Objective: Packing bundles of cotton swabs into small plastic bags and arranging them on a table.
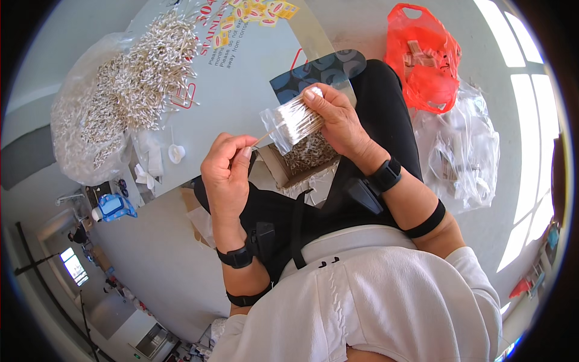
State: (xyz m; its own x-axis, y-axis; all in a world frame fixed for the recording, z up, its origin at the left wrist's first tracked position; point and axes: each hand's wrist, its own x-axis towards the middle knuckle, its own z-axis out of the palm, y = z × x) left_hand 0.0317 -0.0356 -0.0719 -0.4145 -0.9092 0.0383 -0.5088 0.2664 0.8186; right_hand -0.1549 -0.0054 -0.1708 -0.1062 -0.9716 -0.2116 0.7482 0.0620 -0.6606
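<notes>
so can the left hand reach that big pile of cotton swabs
Probably yes: bare tabletop lies between the left hand and the pile of cotton swabs, though that hand is pinching a thin stick.

Packet [294,124] above box [274,168] — swab pile [142,81] left; carrier bag [429,84] right.

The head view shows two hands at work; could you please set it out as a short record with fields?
Left hand: pinches a thin stick; whether its far end is inside the packet is unclear
Right hand: grips a clear packet of cotton swabs
Below the hands: open cardboard box holding more swabs
Table, left: swab heap, partly in a large clear bag
Table, far side: small yellow pieces
Right side: red plastic bag beside clear plastic
</notes>
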